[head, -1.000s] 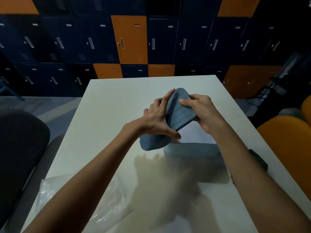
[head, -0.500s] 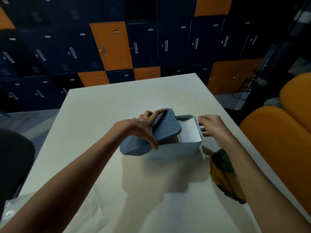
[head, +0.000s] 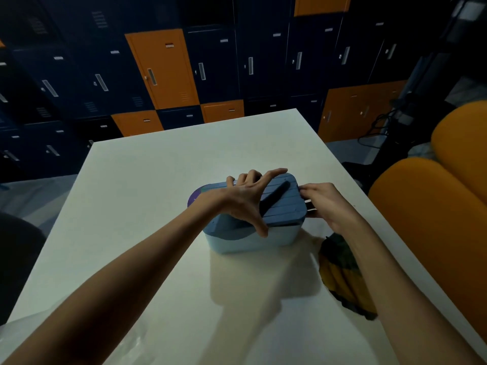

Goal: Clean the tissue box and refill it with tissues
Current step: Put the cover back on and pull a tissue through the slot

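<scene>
A light blue tissue box (head: 253, 239) stands in the middle of the white table (head: 147, 196). Its darker blue ribbed lid (head: 283, 206), with a dark slot along the top, lies flat over the box. My left hand (head: 246, 200) is spread over the lid's left half, thumb down at the front edge, fingers reaching the far edge. My right hand (head: 322, 202) grips the box's right end just under the lid's edge. The inside of the box is hidden by the lid.
A crumpled dark green and yellow cloth (head: 340, 275) lies right of the box, partly under my right forearm. Clear plastic wrapping (head: 39, 327) sits at the near left corner. Orange chairs (head: 432, 233) stand to the right. Blue and orange lockers (head: 163, 69) line the back.
The lid, held tilted above the box a second ago, has come down flat onto the box. My right hand moved from the lid to the box's right end.
</scene>
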Demonstrator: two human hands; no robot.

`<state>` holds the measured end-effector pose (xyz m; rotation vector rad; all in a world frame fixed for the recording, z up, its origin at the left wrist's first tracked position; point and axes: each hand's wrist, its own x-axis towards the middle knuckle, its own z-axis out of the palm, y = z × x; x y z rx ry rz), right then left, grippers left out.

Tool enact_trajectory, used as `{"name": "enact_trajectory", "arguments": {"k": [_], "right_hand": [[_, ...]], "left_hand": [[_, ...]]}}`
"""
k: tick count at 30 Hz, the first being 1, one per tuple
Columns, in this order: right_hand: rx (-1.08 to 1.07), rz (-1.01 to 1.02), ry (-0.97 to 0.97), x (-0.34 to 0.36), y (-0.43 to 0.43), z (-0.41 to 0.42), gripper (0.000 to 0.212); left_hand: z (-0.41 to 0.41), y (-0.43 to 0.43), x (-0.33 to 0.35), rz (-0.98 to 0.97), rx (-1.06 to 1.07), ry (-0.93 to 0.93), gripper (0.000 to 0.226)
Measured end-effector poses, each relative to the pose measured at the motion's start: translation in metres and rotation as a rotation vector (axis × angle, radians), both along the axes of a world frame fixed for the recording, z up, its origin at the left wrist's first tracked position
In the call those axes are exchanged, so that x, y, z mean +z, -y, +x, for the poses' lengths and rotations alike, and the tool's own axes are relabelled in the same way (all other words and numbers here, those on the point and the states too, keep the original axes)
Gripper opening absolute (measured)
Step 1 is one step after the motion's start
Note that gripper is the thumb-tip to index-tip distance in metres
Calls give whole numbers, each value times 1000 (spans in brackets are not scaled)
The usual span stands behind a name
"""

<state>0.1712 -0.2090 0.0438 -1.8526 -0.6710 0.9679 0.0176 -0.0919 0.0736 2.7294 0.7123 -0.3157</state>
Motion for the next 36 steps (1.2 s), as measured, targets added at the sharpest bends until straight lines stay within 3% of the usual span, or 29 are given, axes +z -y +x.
{"name": "enact_trajectory", "arguments": {"k": [15, 27, 31, 36], "right_hand": [[-31, 25, -78, -3, 1, 3, 36], [27, 50, -91, -3, 6, 1, 23], [74, -19, -72, 0, 5, 5, 29], [72, -80, -101, -5, 1, 8, 44]], "left_hand": [[4, -2, -12, 41, -15, -123, 129], [1, -2, -15, 4, -13, -178, 133], [-14, -6, -11, -92, 86, -5, 114], [-56, -23, -1, -344, 555, 519, 84]]}}
